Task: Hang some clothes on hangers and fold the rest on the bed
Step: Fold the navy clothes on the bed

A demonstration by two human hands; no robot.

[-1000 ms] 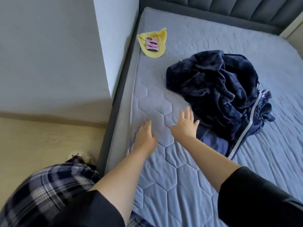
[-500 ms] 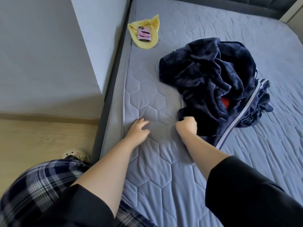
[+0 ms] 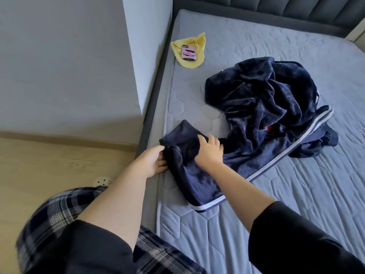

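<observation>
Navy garment (image 3: 197, 180) lies under right hand (image 3: 209, 153), left hand (image 3: 151, 164) pinching its edge

A grey wall (image 3: 59, 66) is filling the upper left of the frame, a pale wooden floor (image 3: 39, 159) lying below it. A quilted grey mattress (image 3: 296, 194) is spreading across the right, with a dark padded headboard (image 3: 276, 5) running along the top edge under soft light

heaped navy clothes (image 3: 262, 99) right, wall (image 3: 150, 46) left
</observation>
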